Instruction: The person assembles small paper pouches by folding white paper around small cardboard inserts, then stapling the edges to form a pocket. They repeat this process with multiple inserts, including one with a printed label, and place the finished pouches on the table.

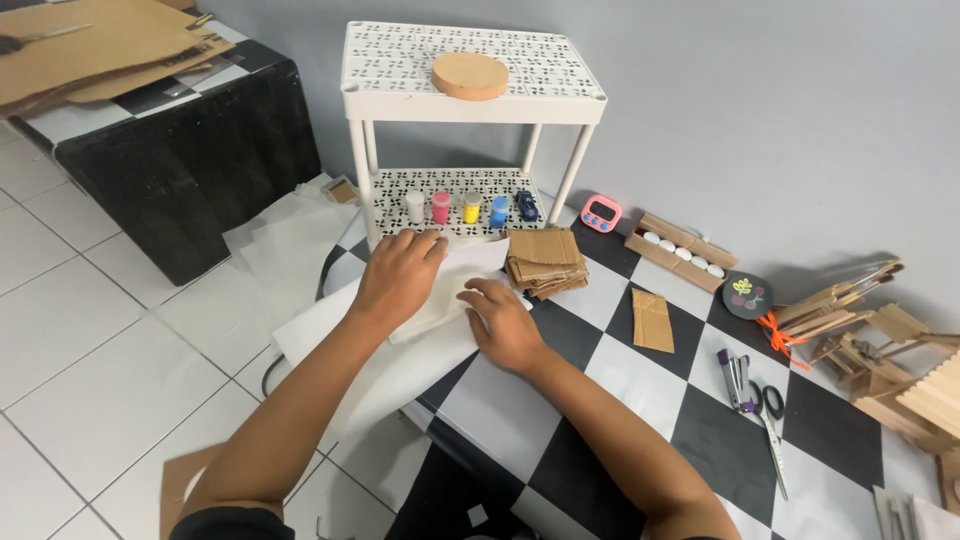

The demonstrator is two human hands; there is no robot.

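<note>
White paper sheet [440, 300] lies under both hands, left hand [398, 275] and right hand [503, 322] pressed flat, fingers spread.

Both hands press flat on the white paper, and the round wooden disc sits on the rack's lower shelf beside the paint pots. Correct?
Not quite. The head view shows the round wooden disc on the rack's top shelf; the paint pots stand below. Both hands, left and right, do press the white paper.

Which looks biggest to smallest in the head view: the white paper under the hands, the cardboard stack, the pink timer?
1. White paper, largest by far.
2. Cardboard stack.
3. Pink timer, smallest, though it lies slightly farther from the camera.
</note>
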